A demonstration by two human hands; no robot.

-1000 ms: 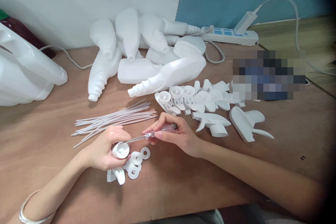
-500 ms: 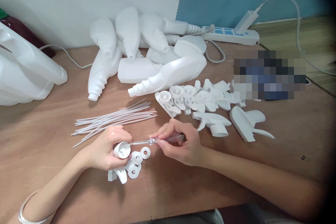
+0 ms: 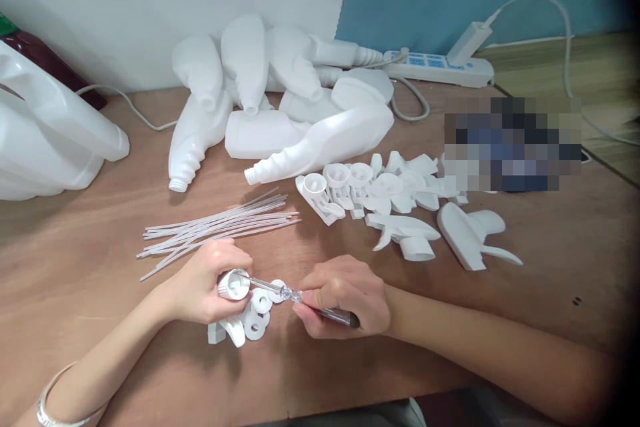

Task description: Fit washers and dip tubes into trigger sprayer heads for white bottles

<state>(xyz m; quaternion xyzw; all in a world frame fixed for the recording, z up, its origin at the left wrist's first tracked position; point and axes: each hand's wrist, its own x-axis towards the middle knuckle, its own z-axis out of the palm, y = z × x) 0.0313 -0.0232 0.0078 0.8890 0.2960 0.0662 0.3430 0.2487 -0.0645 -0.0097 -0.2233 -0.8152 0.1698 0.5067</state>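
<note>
My left hand (image 3: 213, 283) is closed around a white trigger spray head (image 3: 235, 285), its ribbed collar opening turned up and to the right. The trigger and nozzle end show below my fingers. In my right hand (image 3: 345, 297) is a screwdriver (image 3: 320, 310) with a clear handle, gripped between thumb and fingers. Its metal shaft slants up to the left, and the tip meets the upper rim of the collar; how deep it goes inside I cannot tell. White ring washers (image 3: 255, 327) lie on the table between my hands, partly behind the spray head.
Thin white tubes (image 3: 215, 223) lie in a bundle beyond my left hand. More spray heads (image 3: 360, 177) are grouped at right. White bottles (image 3: 320, 143) are piled against the wall. Large white jugs (image 3: 50, 127) stand at left; a power strip (image 3: 435, 67) sits at the back.
My right hand has moved down and turned, so the screwdriver's handle now sits lower and its shaft slopes more steeply. My left hand and the spray head have hardly moved.
</note>
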